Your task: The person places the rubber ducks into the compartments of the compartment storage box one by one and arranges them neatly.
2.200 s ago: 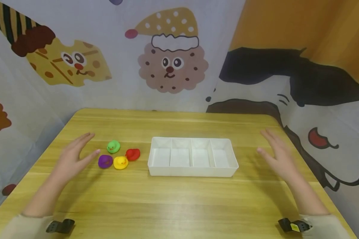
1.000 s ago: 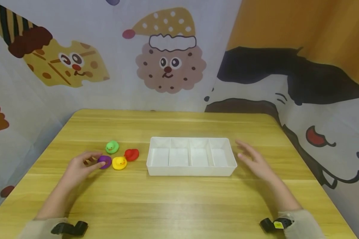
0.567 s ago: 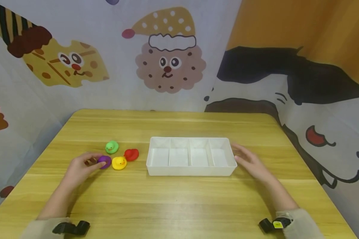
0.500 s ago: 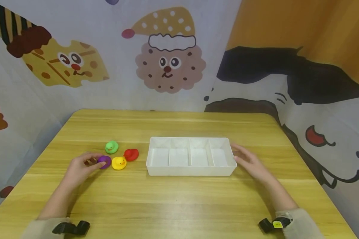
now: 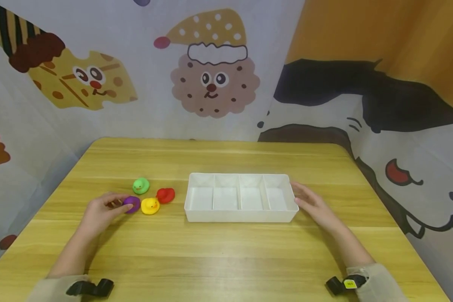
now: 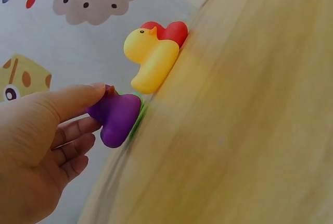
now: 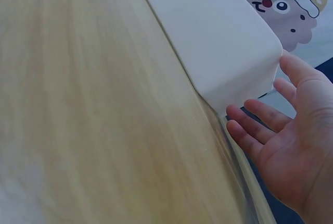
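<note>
At the left of the head view my left hand (image 5: 99, 214) pinches a purple rubber duck (image 5: 133, 204) by its head. In the left wrist view the thumb lies on top of the purple duck (image 6: 122, 119), the other fingers behind it. Close by on the table sit a yellow duck (image 5: 150, 206), a red duck (image 5: 165, 195) and a green duck (image 5: 141, 186). My right hand (image 5: 318, 208) has its fingertips at the right end of a white tray (image 5: 241, 216) with several compartments, which hold nothing. Its fingers are loosely extended in the right wrist view.
The wooden table (image 5: 222, 256) reaches back to a white cloth (image 5: 151, 121) printed with cartoon figures. Black wrist cameras sit at both cuffs. The tray stands to the right of the ducks, near the table's middle.
From raised positions at the sides, both hands have come down and inward. My left hand has taken hold of the purple duck; the right has reached the tray's right end. The last half second shows little motion.
</note>
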{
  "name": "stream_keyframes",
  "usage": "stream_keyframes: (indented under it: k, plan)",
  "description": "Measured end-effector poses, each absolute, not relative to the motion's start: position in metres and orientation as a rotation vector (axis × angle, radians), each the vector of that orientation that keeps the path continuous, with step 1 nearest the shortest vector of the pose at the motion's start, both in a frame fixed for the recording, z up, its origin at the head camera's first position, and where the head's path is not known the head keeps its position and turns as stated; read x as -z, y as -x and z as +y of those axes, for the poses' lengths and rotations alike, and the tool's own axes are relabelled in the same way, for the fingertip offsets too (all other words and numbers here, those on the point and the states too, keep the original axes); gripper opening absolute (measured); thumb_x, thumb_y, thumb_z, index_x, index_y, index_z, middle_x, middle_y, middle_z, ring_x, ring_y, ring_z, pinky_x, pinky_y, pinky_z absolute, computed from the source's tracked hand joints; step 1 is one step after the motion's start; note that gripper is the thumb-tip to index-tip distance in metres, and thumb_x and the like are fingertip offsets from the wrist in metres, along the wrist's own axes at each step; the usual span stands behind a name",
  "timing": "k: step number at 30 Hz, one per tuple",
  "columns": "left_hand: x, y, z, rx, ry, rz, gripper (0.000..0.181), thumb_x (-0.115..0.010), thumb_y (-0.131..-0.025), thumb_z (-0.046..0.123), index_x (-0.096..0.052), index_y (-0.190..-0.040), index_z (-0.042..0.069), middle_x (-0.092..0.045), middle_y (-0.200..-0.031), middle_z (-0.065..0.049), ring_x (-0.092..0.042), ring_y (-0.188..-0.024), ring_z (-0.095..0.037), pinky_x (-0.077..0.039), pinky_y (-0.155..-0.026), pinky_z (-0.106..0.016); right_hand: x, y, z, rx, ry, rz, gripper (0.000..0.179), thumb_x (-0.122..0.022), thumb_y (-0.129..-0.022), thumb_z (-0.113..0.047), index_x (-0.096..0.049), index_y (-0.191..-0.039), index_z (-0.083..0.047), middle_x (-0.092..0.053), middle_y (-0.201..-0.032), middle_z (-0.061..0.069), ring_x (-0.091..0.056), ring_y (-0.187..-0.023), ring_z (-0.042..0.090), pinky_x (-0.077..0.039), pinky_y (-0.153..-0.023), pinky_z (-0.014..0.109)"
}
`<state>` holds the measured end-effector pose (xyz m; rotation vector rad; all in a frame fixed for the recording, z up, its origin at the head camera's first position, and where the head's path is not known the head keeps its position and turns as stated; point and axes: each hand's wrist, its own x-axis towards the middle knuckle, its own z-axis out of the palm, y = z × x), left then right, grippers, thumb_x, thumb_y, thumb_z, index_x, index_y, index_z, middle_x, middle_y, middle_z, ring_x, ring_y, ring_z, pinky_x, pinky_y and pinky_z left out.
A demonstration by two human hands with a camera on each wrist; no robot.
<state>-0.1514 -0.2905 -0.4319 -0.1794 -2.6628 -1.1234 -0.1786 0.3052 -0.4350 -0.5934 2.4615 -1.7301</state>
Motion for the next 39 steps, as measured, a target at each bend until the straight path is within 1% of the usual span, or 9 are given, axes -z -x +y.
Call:
stream_keyframes:
  k: [2,7,11,14,20,26,33,36,39]
  plan:
    - [0.431,0.151,-0.290,1.138,0.185,-2.655,0.023,-0.076,-0.084,0.018,-0.073,-0.101,0.003,-0.065,-0.088,-0.006,-0.054,-0.077,-0.013,-0.045,-0.064,-0.020,0.435,0.179,0.305,1.734,0.586,2.455,0.051,-0.050,-0.101,-0.011,-0.032,-0.147,-0.002,-0.041,-0.141,0.026,-0.050,-0.120,0.021,-0.042,-0.092,0.021]
    - [0.425,0.149,-0.286,1.160,0.200,-2.640,0.022,-0.075,-0.085,0.018,-0.073,-0.102,0.005,-0.067,-0.090,-0.005,-0.054,-0.080,-0.011,-0.044,-0.067,-0.018,0.435,0.178,0.305,1.732,0.579,2.457,0.051,-0.050,-0.100,-0.011,-0.033,-0.147,-0.002,-0.041,-0.141,0.026,-0.045,-0.122,0.039,-0.042,-0.092,0.021]
    - [0.419,0.147,-0.283,1.168,0.192,-2.641,0.023,-0.075,-0.085,0.020,-0.073,-0.103,0.006,-0.068,-0.093,-0.005,-0.053,-0.082,-0.011,-0.042,-0.069,-0.019,0.434,0.178,0.305,1.733,0.567,2.453,0.051,-0.050,-0.100,-0.011,-0.033,-0.147,-0.002,-0.040,-0.142,0.026,-0.044,-0.123,0.042,-0.041,-0.092,0.020]
    - [0.415,0.146,-0.280,1.171,0.186,-2.642,0.023,-0.075,-0.085,0.022,-0.073,-0.103,0.007,-0.068,-0.093,-0.005,-0.052,-0.083,-0.011,-0.042,-0.070,-0.019,0.435,0.178,0.305,1.733,0.568,2.454,0.051,-0.050,-0.100,-0.011,-0.033,-0.147,-0.001,-0.040,-0.142,0.026,-0.044,-0.123,0.040,-0.041,-0.092,0.020]
    - [0.405,0.146,-0.274,1.176,0.194,-2.632,0.025,-0.076,-0.085,0.023,-0.073,-0.102,0.006,-0.067,-0.091,-0.005,-0.050,-0.084,-0.014,-0.041,-0.068,-0.021,0.436,0.179,0.305,1.742,0.572,2.450,0.050,-0.050,-0.100,-0.011,-0.033,-0.147,-0.001,-0.040,-0.141,0.028,-0.048,-0.121,0.030,-0.041,-0.092,0.020]
    - [0.398,0.147,-0.267,1.168,0.214,-2.622,0.027,-0.077,-0.083,0.022,-0.073,-0.101,0.003,-0.067,-0.094,-0.007,-0.049,-0.083,-0.016,-0.042,-0.065,-0.021,0.435,0.179,0.305,1.725,0.560,2.462,0.051,-0.051,-0.100,-0.012,-0.034,-0.147,-0.002,-0.040,-0.142,0.026,-0.048,-0.122,0.028,-0.041,-0.093,0.020]
    - [0.389,0.151,-0.254,1.214,0.260,-2.607,0.025,-0.076,-0.084,0.021,-0.073,-0.100,0.002,-0.066,-0.095,-0.008,-0.049,-0.085,-0.019,-0.043,-0.063,-0.021,0.435,0.180,0.305,1.738,0.558,2.446,0.051,-0.051,-0.100,-0.012,-0.034,-0.147,-0.002,-0.039,-0.142,0.027,-0.051,-0.117,0.011,-0.041,-0.093,0.020]
    - [0.386,0.153,-0.247,1.236,0.273,-2.604,0.026,-0.076,-0.084,0.022,-0.073,-0.101,0.003,-0.065,-0.098,-0.007,-0.049,-0.086,-0.019,-0.042,-0.062,-0.022,0.436,0.179,0.305,1.739,0.555,2.445,0.051,-0.051,-0.100,-0.012,-0.034,-0.147,-0.003,-0.039,-0.142,0.027,-0.051,-0.116,0.011,-0.041,-0.092,0.020]
    - [0.382,0.155,-0.239,1.263,0.293,-2.608,0.027,-0.076,-0.084,0.025,-0.073,-0.103,0.005,-0.065,-0.098,-0.005,-0.048,-0.087,-0.019,-0.041,-0.062,-0.023,0.436,0.179,0.306,1.730,0.553,2.451,0.051,-0.051,-0.100,-0.012,-0.034,-0.147,-0.004,-0.039,-0.142,0.026,-0.050,-0.118,0.016,-0.041,-0.092,0.020]
